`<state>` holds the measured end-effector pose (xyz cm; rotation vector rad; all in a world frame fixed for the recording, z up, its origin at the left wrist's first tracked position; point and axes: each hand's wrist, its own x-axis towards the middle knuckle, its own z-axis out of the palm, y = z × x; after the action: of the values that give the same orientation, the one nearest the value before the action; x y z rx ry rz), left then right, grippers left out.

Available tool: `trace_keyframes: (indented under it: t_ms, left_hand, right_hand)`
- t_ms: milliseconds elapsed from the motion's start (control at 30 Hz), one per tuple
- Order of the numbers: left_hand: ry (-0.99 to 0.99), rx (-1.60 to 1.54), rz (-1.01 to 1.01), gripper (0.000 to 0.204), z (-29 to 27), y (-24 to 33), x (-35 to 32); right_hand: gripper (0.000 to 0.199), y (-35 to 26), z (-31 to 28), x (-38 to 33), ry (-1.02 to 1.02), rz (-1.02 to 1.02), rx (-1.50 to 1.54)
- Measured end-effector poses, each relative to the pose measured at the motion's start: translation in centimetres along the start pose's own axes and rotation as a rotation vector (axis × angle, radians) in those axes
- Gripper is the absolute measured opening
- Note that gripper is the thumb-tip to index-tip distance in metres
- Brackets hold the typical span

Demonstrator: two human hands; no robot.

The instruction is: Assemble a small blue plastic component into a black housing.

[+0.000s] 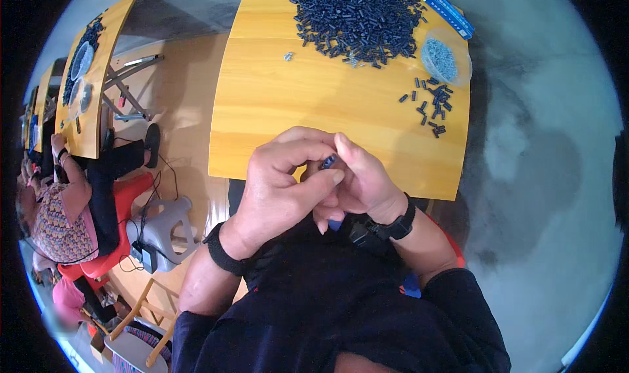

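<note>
My left hand (285, 176) pinches a small dark cylindrical piece (328, 161) between thumb and index finger, just beyond the table's near edge. Close against it, my right hand (367, 180) has its fingers curled in beneath the piece and its thumb raised beside it. What those right fingers hold, if anything, is hidden. Below them a bit of blue (335, 225) shows, too small to name. On the yellow table (282, 111) lies a large heap of short black cylindrical pieces (357, 19), and a smaller scatter of black pieces (436, 104) lies at the right.
A clear round tub of small silvery parts (440, 60) stands at the table's right edge, near a long blue box (447, 11). A few loose silvery parts (288, 56) lie left of the heap. A seated person (65, 216), a grey stool (160, 232) and cables are to the left.
</note>
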<state>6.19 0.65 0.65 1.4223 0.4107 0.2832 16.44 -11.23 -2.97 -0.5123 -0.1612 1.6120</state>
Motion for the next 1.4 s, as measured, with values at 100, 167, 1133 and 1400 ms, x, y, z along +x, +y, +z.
trace_keyframes:
  t_ms: [100, 167, 1133, 1400]
  left_hand:
    - [0.059, -0.033, -0.044, 0.009, 0.7, -0.1, -0.3]
    - [0.088, 0.053, -0.062, 0.007, 0.9, 0.1, -0.1]
    - [0.13, -0.031, -0.018, 0.02, 1.1, -2.2, -0.8]
    - [0.192, 0.096, 0.159, 0.019, 0.9, -1.9, -0.6]
  right_hand:
    - [0.062, 0.5, -0.2, -0.1, -0.032, -0.022, -0.025]
    - [0.064, 0.8, -0.1, -0.3, 0.038, -0.026, 0.006]
    - [0.062, 1.3, -0.6, -0.4, 0.063, -0.107, -0.046]
    - [0.069, 1.0, -0.2, -0.2, 0.116, -0.103, 0.0]
